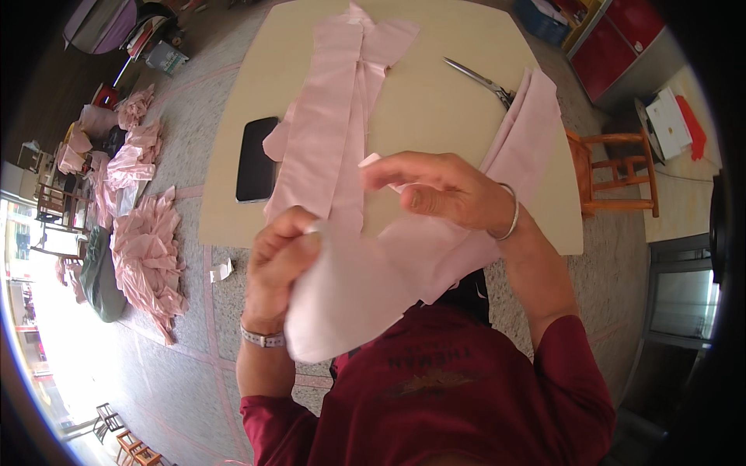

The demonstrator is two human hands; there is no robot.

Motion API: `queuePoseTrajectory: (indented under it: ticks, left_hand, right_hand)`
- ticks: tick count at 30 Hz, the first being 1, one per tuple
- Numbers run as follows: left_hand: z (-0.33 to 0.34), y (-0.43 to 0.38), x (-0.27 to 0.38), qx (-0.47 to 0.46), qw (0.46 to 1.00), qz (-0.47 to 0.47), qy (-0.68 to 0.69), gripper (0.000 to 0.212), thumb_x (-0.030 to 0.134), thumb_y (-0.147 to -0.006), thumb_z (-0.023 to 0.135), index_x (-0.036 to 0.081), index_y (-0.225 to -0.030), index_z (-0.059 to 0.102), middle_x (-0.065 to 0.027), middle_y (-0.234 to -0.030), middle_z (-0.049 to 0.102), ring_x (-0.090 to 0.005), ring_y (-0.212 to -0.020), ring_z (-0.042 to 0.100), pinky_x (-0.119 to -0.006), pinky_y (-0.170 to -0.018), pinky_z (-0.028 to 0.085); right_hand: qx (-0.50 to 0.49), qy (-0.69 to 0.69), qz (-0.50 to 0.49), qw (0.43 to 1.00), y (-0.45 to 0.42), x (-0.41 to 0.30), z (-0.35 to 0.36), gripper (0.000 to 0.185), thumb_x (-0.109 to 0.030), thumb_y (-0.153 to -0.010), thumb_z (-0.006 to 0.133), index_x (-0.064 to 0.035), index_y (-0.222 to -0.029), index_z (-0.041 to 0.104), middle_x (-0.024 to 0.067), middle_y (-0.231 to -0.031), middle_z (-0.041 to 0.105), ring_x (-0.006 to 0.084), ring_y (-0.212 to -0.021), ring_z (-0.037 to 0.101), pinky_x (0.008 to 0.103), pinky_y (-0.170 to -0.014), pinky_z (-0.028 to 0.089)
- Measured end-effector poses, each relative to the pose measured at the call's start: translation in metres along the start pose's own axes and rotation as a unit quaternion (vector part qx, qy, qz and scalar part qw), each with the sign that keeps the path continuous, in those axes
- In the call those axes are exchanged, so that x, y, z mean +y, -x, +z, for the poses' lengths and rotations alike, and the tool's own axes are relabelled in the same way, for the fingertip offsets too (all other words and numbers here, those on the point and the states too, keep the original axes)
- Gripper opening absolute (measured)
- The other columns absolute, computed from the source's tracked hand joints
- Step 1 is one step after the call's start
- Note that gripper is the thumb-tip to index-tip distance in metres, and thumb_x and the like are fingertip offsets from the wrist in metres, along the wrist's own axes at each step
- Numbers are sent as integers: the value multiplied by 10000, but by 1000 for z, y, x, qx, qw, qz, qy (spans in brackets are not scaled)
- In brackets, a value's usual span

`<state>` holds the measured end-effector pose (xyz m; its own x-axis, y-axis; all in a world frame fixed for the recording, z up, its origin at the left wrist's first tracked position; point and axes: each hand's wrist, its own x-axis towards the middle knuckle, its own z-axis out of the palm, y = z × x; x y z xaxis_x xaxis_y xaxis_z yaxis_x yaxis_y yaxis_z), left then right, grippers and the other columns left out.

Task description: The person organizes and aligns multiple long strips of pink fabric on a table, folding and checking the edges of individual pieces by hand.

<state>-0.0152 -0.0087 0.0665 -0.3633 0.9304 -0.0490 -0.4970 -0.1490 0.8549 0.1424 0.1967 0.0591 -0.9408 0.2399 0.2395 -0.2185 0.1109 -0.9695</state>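
A pale pink fabric piece hangs from my left hand, its upper edge pinched between thumb and fingers. To the right, my right hand is raised above more pink cloth with its thumb and fingers apart; part of the cloth passes behind it. Long pink fabric strips lie layered on the cream table, left of centre. Another folded pink strip rests along the table's right side, running down beneath my right hand. Metal scissors lie beside that strip, blades partly apart, their handles hidden.
A black smartphone lies at the table's left side. On the floor to the left are crumpled pink fabric heaps and a dark green bundle. A wooden stool stands close to the table's right edge.
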Motion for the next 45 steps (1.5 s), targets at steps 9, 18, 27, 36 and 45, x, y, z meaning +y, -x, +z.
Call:
queuePoseTrajectory:
  ticks: [9, 18, 27, 36, 45]
  left_hand:
    - [-1, -4, -33, -42, 978, -80, 188, 505, 349, -930, 599, -54, -1226, 525, -144, -1122, 636, -184, -989, 624, -318, -857, 499]
    - [-7, 0, -80, -106, 984, -86, 117, 606, 59, -783, 750, 48, -1338, 506, -87, -1233, 614, -180, -1073, 616, -350, -917, 504]
    - [5, -6, -66, -50, 988, -57, 134, 319, 132, -805, 749, 33, -1085, 633, -17, -985, 663, -84, -839, 633, -251, -758, 531]
    - [15, -18, -47, -101, 978, 35, -178, 167, -14, -786, 720, 27, -942, 673, 12, -900, 665, -65, -797, 595, -239, -730, 491]
    - [25, -11, -40, -81, 987, -129, -45, 193, -32, -802, 688, -1, -992, 680, 3, -895, 651, -71, -826, 592, -235, -749, 482]
  right_hand:
    - [-77, 19, 84, 993, -1, -2, 8, 239, -236, -903, 681, -2, -946, 665, 21, -807, 629, 70, -790, 565, 248, -733, 464]
    - [-34, -109, 38, 993, 8, 25, 8, 141, -148, -873, 707, -22, -929, 676, -30, -813, 613, 38, -783, 532, 227, -710, 439]
    - [-48, 14, 18, 999, 6, 17, -2, 165, -140, -838, 739, -12, -906, 661, -10, -791, 602, 60, -752, 526, 234, -695, 418]
    - [-43, 33, -9, 998, 5, 18, -1, 122, -89, -861, 694, -23, -948, 640, 22, -825, 624, 108, -775, 562, 255, -714, 431]
    - [-49, 138, -2, 989, -2, 15, 2, 92, -118, -879, 650, -37, -905, 616, 36, -838, 648, 146, -787, 614, 278, -720, 473]
